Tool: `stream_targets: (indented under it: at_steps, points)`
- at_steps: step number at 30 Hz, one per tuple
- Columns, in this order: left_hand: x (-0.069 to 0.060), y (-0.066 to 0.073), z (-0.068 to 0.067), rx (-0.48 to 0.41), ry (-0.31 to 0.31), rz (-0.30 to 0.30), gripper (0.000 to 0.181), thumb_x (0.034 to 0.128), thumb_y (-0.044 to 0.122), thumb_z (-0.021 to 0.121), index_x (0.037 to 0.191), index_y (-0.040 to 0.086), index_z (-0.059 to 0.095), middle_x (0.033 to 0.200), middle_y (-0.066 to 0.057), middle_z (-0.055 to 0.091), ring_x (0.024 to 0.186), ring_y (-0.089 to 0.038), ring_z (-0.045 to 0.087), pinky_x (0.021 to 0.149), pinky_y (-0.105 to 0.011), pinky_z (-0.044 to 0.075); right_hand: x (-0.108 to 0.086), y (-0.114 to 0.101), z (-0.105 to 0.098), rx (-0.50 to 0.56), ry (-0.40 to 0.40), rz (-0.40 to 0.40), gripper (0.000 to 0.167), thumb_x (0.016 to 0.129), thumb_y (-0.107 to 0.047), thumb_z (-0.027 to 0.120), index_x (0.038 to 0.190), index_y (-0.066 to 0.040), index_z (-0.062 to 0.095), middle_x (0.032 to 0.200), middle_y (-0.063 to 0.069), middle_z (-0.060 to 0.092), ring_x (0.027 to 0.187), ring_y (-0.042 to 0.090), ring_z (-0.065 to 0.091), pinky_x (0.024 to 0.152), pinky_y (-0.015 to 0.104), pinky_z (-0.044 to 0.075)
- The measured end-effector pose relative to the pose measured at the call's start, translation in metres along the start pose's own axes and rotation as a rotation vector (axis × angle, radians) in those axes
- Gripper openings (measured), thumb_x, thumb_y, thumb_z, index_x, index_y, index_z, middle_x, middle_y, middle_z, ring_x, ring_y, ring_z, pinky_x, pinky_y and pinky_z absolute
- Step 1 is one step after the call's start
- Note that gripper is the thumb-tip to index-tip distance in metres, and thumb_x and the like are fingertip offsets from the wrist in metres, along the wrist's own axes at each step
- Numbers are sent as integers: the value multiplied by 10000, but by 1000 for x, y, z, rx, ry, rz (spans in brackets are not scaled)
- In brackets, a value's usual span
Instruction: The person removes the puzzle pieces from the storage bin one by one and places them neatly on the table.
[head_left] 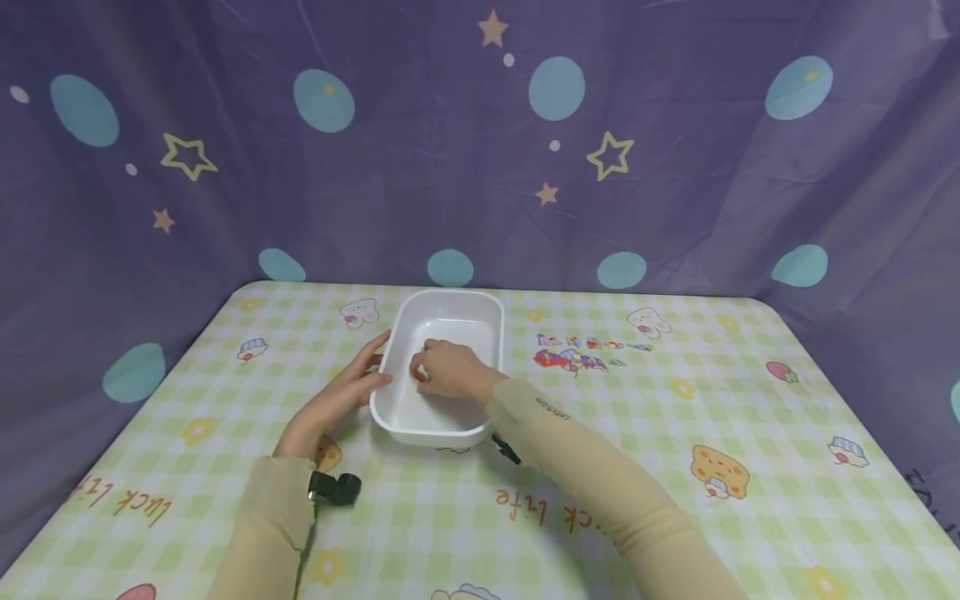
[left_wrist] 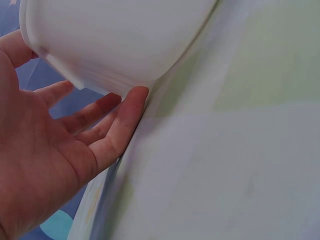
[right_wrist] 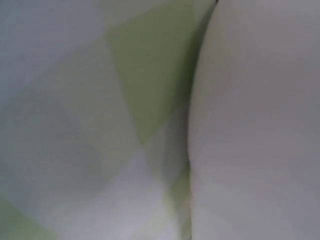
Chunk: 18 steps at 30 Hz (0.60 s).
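A white plastic tub (head_left: 442,433) with rounded corners stands upright on the table. Against its left side rests my left hand (head_left: 341,398), the thumb and fingertips touching the wall and rim. In the left wrist view, the fingers (left_wrist: 127,112) of that hand reach loosely along the outside of the tub (left_wrist: 120,35). My right hand (head_left: 452,368) is down inside the tub with its fingers curled. A small white thing (head_left: 422,372) shows between them, its kind too small to make out. Only the tub's outer wall (right_wrist: 260,120) and the tablecloth appear in the right wrist view.
To the right of the tub, several small colourful cut-out pieces (head_left: 570,360) lie in two rows on the checked tablecloth (head_left: 637,542). Behind the table's far edge hangs a purple curtain (head_left: 450,167) with stars and ovals.
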<state>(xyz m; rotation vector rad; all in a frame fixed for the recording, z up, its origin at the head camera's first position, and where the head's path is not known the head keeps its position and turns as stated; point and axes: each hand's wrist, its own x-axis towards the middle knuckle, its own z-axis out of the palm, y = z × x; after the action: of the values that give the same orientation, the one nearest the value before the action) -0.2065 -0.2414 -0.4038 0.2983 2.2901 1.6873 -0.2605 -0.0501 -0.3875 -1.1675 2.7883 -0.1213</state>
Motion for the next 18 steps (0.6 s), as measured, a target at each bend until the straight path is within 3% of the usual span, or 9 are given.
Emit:
stream_targets:
  at_steps: [11, 18]
  points:
    - [0, -3, 0, 6, 9, -1, 649, 930, 234, 464, 1459, 332, 101, 1409, -200, 267, 1216, -392, 384, 883, -411, 436, 1, 3, 0, 107, 5, -30, 99, 814, -212, 656, 908, -185, 670, 821, -83, 617, 770, 70, 552, 709, 201, 433]
    - [0, -1, 0, 8, 11, 8, 647, 931, 233, 464, 1459, 329, 103, 1401, -200, 280, 1214, -389, 382, 886, -422, 432, 0, 3, -3, 117, -11, -9, 149, 779, -184, 674, 928, -168, 680, 834, -76, 633, 774, 76, 568, 720, 203, 446]
